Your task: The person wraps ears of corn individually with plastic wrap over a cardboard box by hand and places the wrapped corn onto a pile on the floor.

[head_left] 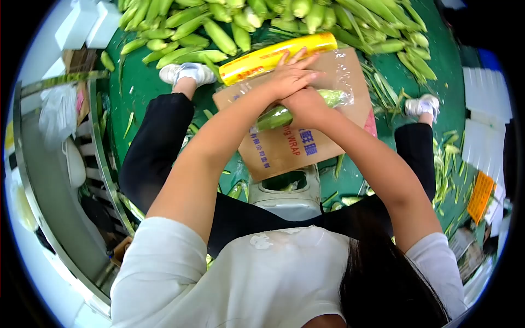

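Observation:
An ear of corn [275,118] with green husk lies on a flat cardboard box [268,158] printed with "WRAP", clear plastic film over it. My right hand [305,105] is wrapped over the middle of the ear, its fingers partly hidden under my other hand. My left hand [295,75] crosses above it, fingers spread and holding nothing, the fingertips reaching near the yellow roll of cling film [251,64]. That roll lies along the far edge of the box. Loose film [344,71] shines on the box's right part.
A large heap of corn ears [306,16] spreads across the green floor beyond the box. A plastic stool [287,199] stands under the box's near edge. On the left is a metal rack [60,218]; husk scraps [448,169] litter the right side.

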`<state>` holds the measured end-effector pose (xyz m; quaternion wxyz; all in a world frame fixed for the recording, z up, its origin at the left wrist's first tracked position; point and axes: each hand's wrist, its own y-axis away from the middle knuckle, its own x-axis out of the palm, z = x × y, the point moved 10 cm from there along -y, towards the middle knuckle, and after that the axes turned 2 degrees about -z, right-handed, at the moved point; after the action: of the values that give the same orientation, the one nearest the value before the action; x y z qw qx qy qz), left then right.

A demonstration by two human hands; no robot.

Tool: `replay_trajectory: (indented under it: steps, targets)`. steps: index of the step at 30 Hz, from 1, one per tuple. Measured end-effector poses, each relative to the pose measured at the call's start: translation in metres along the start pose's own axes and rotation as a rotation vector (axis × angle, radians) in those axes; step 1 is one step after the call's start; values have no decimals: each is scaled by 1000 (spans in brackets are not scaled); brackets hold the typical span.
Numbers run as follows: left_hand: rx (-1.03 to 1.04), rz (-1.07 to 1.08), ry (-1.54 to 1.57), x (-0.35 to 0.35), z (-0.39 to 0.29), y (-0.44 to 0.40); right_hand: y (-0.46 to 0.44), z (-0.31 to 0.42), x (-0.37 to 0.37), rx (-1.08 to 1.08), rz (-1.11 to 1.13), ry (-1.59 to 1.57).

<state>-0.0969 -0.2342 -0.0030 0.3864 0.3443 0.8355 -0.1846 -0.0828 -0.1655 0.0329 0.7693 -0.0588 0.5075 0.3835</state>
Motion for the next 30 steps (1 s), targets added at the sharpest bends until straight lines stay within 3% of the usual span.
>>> replay_trajectory:
  steps: [2, 4, 6, 8, 9, 11, 14, 15, 16, 17, 18, 19, 20, 22, 23, 25, 29, 30]
  targets:
    - [125, -36, -169, 7, -18, 4, 10, -1, 20, 18, 215, -144]
    - [249, 22, -400, 16, -46, 14, 23, 17, 61, -108, 661, -146]
    - [298, 50, -401, 13, -60, 19, 61, 27, 122, -196, 1027, -178]
    - [309, 80, -417, 11, -71, 22, 129, 70, 155, -270, 1185, -276]
    - [285, 56, -427, 11, -71, 22, 162, 95, 134, -324, 1188, -333]
    - [220, 14, -430, 23, -73, 32, 196, 95, 99, -113, 1042, -786]
    - [198, 173, -315, 77, -113, 62, 229, 48, 26, -45, 434, -1193]
    - [380, -111, 32, 77, -147, 85, 243, 23, 11, 132, 236, -1454]
    - [-52, -18, 393, 108, -154, 104, 251, 1, -1, 213, 16, -1666]
    - [-103, -19, 873, 136, -172, 129, 267, -23, -8, 293, -225, -1872]
    - [-176, -72, 1261, 113, -222, 129, 280, -37, -10, 326, -419, -1948]
    - [-293, 49, 1337, 121, -258, 135, 289, -48, -10, 361, -622, -2014]
    - [-436, 27, 1226, 107, -281, 131, 294, -50, -17, 244, -798, -2024]
    - [-647, 66, 1166, 100, -312, 127, 311, -41, -39, 269, -968, -1946]
    - [-694, 171, 1240, 105, -330, 126, 328, -46, -63, 144, -1101, -1877]
    - [-785, 436, 1397, 110, -378, 129, 390, -74, -82, 117, -1349, -1917]
    - [-1058, 1391, 2061, 124, -466, 162, 498, -114, -42, 11, -1477, -2212]
    - [-740, 1454, 1848, 146, -479, 178, 544, -127, -22, 179, -1697, -2160]
